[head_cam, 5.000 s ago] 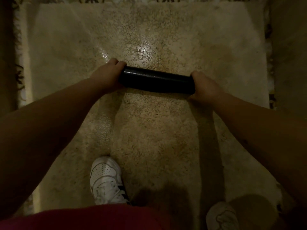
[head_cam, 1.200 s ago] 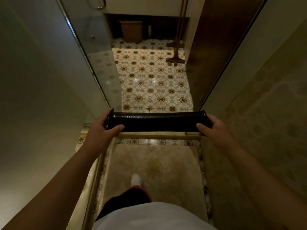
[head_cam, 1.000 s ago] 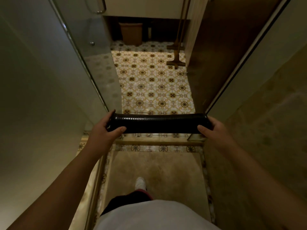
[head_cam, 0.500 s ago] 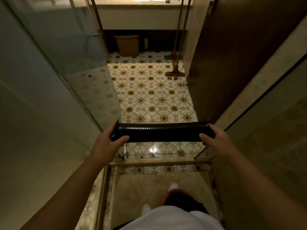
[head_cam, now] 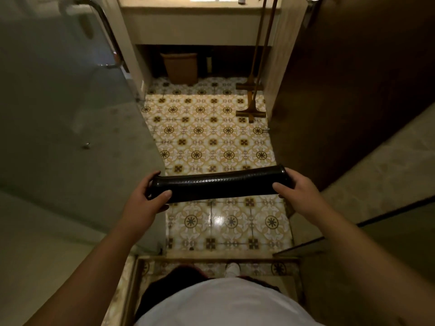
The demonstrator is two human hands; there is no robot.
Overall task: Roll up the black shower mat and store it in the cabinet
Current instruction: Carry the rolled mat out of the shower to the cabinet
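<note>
Above patterned floor (head_cam: 211,137), rolled mat (head_cam: 221,185) lies left-to-right.

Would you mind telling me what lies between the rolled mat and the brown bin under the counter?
In the head view, only bare patterned floor tiles lie between the rolled black mat and the brown bin.
</note>
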